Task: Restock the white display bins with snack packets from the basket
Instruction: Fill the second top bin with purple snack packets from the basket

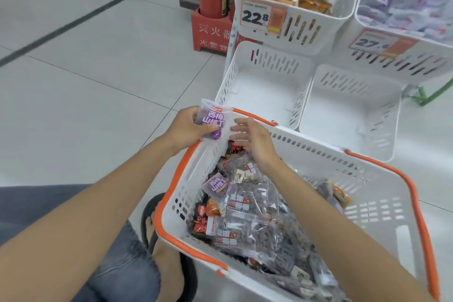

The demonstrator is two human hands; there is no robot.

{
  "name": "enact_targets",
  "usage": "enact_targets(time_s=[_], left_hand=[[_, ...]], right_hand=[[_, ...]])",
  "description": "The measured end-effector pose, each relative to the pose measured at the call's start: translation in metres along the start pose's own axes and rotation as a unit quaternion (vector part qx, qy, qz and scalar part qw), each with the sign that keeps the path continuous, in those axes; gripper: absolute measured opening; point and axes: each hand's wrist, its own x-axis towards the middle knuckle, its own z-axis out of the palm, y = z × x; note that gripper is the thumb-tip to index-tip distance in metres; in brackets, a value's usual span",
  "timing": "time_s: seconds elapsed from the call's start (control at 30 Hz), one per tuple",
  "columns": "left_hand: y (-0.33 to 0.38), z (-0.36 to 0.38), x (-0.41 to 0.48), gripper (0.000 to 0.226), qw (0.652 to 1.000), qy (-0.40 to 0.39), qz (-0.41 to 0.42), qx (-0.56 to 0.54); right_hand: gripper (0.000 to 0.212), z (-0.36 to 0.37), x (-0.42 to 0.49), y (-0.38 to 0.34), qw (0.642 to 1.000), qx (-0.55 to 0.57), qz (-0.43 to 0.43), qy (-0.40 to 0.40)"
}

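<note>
Basket (382,206) nearest, packets (247,206) heaped. Left hand (187,127) pinches purple packet (213,117) at 11 o'clock rim, likely bound for empty bin (230,86) at 12; right hand (255,142) open, holding nothing.

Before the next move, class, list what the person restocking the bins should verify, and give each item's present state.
1. Grip: left hand holds the purple packet by thumb and fingers: ok.
2. right hand free, fingers relaxed over the basket: ok.
3. lower left bin has room: ok.
4. Nothing between packet and that bin: ok.
5. More packets lie in the basket: ok.
6. Whether this packet belongs in that bin: cannot tell; no label shows on it.
</note>
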Motion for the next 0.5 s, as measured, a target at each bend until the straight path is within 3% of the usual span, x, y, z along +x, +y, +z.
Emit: enact_targets(time_s=[0.07, 0.1, 0.17, 0.2, 0.23, 0.27, 0.3, 0.4, 0.43, 0.5], left_hand=[[-0.001, -0.009, -0.001, 0.023, 0.997, 0.013, -0.03, -0.069], [-0.003, -0.011, -0.003, 0.023, 0.995, 0.013, -0.039, -0.087], [-0.006, -0.01, -0.006, 0.024, 0.995, 0.012, -0.049, -0.087], [-0.007, -0.008, -0.008, 0.025, 0.995, 0.012, -0.051, -0.084], [-0.008, -0.008, -0.008, 0.025, 0.995, 0.013, -0.053, -0.081], [-0.008, -0.008, -0.008, 0.024, 0.995, 0.014, -0.053, -0.083], [-0.008, -0.008, -0.009, 0.024, 0.995, 0.017, -0.054, -0.085], [-0.002, -0.006, -0.008, 0.022, 0.996, 0.028, -0.044, -0.073], [0.002, -0.004, -0.008, 0.02, 0.995, 0.031, -0.045, -0.078], [0.013, 0.007, -0.005, 0.018, 0.992, 0.016, -0.049, -0.118]], right_hand=[[0.042, 0.01, -0.002, 0.031, 0.988, -0.153, 0.001, 0.006], [0.045, 0.015, -0.004, 0.049, 0.959, -0.276, 0.002, -0.057], [0.062, 0.026, -0.01, 0.078, 0.823, -0.522, 0.036, -0.224], [0.069, 0.029, -0.015, 0.088, 0.754, -0.602, 0.032, -0.261], [0.069, 0.03, -0.018, 0.095, 0.72, -0.637, 0.024, -0.276], [0.065, 0.03, -0.023, 0.092, 0.729, -0.628, 0.012, -0.271], [0.06, 0.027, -0.021, 0.095, 0.769, -0.585, 0.006, -0.258], [0.044, 0.012, -0.025, 0.07, 0.932, -0.332, 0.019, -0.147], [0.04, 0.002, -0.023, 0.054, 0.965, -0.248, 0.008, -0.079], [0.035, -0.02, -0.023, 0.016, 0.997, -0.077, -0.009, 0.011]])
